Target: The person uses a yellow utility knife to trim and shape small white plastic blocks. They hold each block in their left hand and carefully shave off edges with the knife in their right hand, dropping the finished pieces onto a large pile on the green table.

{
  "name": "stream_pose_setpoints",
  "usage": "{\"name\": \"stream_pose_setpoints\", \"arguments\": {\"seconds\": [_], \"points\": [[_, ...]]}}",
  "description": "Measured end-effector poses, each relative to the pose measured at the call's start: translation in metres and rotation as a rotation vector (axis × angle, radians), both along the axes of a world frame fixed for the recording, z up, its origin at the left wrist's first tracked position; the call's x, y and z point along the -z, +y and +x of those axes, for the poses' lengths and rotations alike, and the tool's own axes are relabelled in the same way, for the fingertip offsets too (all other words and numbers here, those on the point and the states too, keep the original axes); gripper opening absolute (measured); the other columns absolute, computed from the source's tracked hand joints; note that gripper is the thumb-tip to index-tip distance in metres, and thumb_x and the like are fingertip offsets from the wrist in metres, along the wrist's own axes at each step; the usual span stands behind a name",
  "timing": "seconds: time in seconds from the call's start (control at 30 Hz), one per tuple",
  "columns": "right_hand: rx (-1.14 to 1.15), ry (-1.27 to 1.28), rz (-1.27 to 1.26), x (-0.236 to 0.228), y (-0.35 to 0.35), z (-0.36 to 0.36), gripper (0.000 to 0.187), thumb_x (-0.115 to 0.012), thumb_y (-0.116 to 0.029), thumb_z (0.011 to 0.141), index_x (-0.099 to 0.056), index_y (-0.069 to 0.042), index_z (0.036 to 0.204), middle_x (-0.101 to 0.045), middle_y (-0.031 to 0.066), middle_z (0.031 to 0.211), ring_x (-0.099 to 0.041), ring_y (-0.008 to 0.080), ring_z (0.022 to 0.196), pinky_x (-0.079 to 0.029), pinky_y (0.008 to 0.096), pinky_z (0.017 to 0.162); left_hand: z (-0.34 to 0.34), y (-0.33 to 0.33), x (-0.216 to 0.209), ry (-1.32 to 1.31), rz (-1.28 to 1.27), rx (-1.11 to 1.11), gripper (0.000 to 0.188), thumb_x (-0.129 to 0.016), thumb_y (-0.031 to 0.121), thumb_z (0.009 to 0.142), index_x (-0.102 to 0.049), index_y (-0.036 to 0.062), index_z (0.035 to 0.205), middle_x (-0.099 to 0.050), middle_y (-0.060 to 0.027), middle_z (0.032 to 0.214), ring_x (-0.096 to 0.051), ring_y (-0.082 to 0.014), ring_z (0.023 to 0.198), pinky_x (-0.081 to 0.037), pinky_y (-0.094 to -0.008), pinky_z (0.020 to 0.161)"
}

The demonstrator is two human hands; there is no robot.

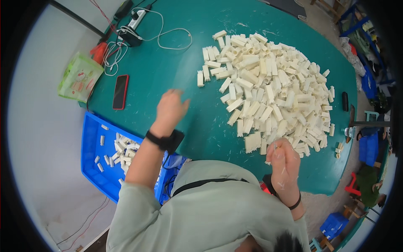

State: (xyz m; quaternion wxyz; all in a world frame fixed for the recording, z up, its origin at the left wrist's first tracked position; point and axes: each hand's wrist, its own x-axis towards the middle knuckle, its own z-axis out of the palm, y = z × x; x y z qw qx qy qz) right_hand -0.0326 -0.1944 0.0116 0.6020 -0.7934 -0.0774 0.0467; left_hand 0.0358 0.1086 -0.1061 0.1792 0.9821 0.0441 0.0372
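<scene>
A large heap of cream-white hollow plastic pieces (268, 84), block-shaped with round bores, covers the right part of the green table (189, 134). My left hand (171, 107) is over the table left of the heap, slightly blurred, thumb apart from the fingers, with nothing visible in it. At the heap's near edge my right hand (285, 164) is closed, with thumb and fingertips pinched around a thin, shiny, blade-like tool (275, 145). Most of that tool is hidden in the fingers. White shavings cling to this hand.
Left of my body a blue bin (90, 157) holds more white pieces. A phone in a red case (120, 92), a green-and-clear pouch (79, 77), a power strip (136, 19) and a white cable (176, 48) lie at the left. Dark cylinder (345, 101) at the right edge.
</scene>
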Motion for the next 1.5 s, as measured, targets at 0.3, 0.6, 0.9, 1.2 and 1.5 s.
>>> {"name": "stream_pose_setpoints", "arguments": {"seconds": [0.3, 0.6, 0.9, 1.2, 1.5], "points": [[0.024, 0.056, 0.004, 0.004, -0.018, 0.003, 0.025, -0.052, -0.022, 0.091, -0.053, 0.002, 0.081, -0.046, 0.0038, 0.061, -0.039, 0.0101, 0.055, -0.035, 0.0235, 0.051, 0.1, -0.027, 0.07, 0.253, -0.291, -0.092, 0.047, -0.065, 0.008, 0.068, -0.051, 0.0023, 0.112, -0.059, -0.022, 0.1, -0.059, -0.034, 0.092, -0.048, -0.0392, 0.079], [0.025, 0.099, 0.091, 0.002, -0.002, 0.009, 0.025, -0.057, -0.023, 0.089, -0.052, 0.002, 0.086, -0.051, 0.0064, 0.067, -0.043, 0.012, 0.058, -0.038, 0.0245, 0.054, -0.009, -0.083, -0.083, 0.418, -1.325, 0.311, 0.061, -0.049, -0.011, 0.072, -0.038, 0.003, 0.13, -0.054, -0.0087, 0.107, -0.055, -0.0185, 0.099, -0.047, -0.0315, 0.081], [-0.076, 0.021, 0.038, -0.017, 0.002, -0.011, 0.03, -0.065, -0.025, 0.084, -0.052, 0.001, 0.09, -0.049, 0.0064, 0.069, -0.045, 0.0132, 0.057, -0.039, 0.0249, 0.052, -0.056, -0.101, -0.133, 0.245, -1.508, 0.605, 0.042, -0.065, -0.005, 0.077, -0.051, 0.0014, 0.116, -0.052, -0.0056, 0.113, -0.053, -0.0114, 0.093, -0.047, -0.0263, 0.077], [0.01, -0.054, 0.186, -0.023, 0.009, -0.032, 0.039, -0.073, -0.017, 0.076, -0.05, 0.0, 0.102, -0.054, 0.0049, 0.084, -0.049, 0.0101, 0.07, -0.043, 0.0231, 0.065, -0.07, -0.111, -0.138, 0.157, -1.554, 0.383, 0.03, -0.07, -0.005, 0.074, -0.053, 0.0023, 0.098, -0.058, -0.0046, 0.094, -0.059, -0.008, 0.079, -0.049, -0.0225, 0.067], [0.089, 0.044, 0.276, -0.026, 0.007, -0.037, 0.027, -0.059, -0.019, 0.088, -0.051, 0.002, 0.103, -0.057, 0.0039, 0.077, -0.051, 0.007, 0.068, -0.042, 0.0214, 0.062, -0.079, -0.106, -0.143, 0.084, -1.372, 0.519, 0.028, -0.063, -0.008, 0.078, -0.059, -0.0023, 0.105, -0.062, -0.0083, 0.096, -0.061, -0.0126, 0.083, -0.052, -0.0259, 0.073]]}}
